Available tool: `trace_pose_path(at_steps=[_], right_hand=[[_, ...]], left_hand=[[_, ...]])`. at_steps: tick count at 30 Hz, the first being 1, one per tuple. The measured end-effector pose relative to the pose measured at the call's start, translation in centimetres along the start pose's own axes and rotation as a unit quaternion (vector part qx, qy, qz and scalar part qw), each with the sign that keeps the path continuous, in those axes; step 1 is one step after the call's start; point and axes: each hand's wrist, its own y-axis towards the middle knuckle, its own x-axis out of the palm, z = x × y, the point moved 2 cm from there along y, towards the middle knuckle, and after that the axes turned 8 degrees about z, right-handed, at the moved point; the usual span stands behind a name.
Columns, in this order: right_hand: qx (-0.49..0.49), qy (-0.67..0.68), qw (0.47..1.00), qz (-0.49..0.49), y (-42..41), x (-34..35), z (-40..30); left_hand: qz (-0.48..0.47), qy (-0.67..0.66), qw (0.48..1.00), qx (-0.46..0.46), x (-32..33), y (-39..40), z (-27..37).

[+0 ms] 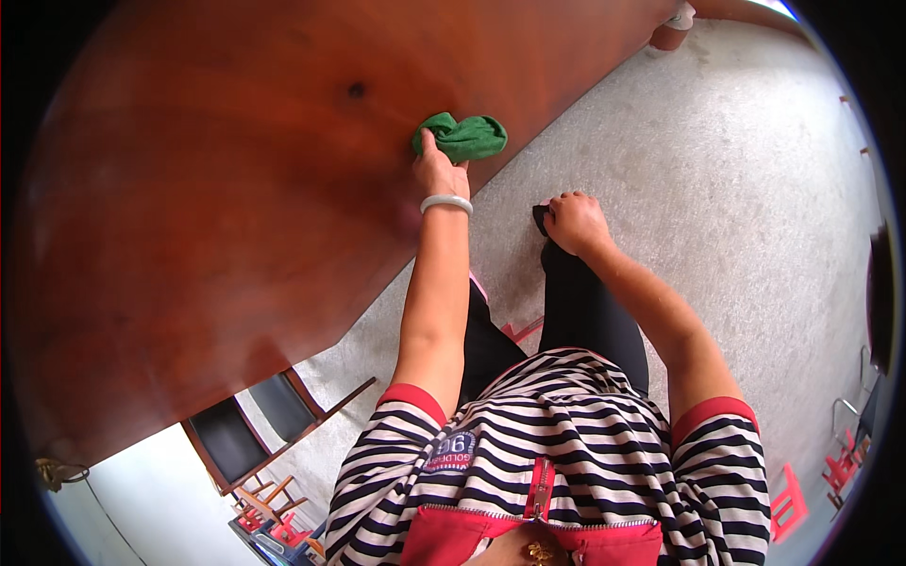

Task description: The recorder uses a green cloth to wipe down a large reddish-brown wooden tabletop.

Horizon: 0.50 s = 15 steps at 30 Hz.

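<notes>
A bunched green cloth (471, 138) lies against the reddish-brown polished wooden table (212, 212), close to its right edge. My left hand (440, 166), with a pale bangle (446, 205) on the wrist, grips the cloth, its thumb on top and the other fingers mostly hidden. My right hand (577, 221) hangs lower, off the table, over my right knee or foot, with its fingers curled down; whether it holds anything is hidden. A dark spot (356, 90) marks the tabletop beyond the cloth.
A dark-seated wooden chair (230, 439) stands by the table's lower edge, with small stools (272, 502) behind it. Pale grey floor (743, 177) extends to the right. Red plastic stools (787, 504) stand at the lower right. A reddish post-like object (669, 37) is near the table's far corner.
</notes>
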Motion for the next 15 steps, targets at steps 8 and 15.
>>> trace_pose_path(at_steps=[8, 15], right_hand=[[-0.012, 0.001, 1.000, 0.003, 0.6, 0.1, -1.4], [0.003, -0.003, 1.000, -0.011, 0.2, -0.6, -0.5]], left_hand=[[0.027, 0.003, 0.999, -0.023, -1.4, 1.7, 0.2], [0.009, 0.035, 0.999, -0.027, 0.2, 1.0, -0.6]])
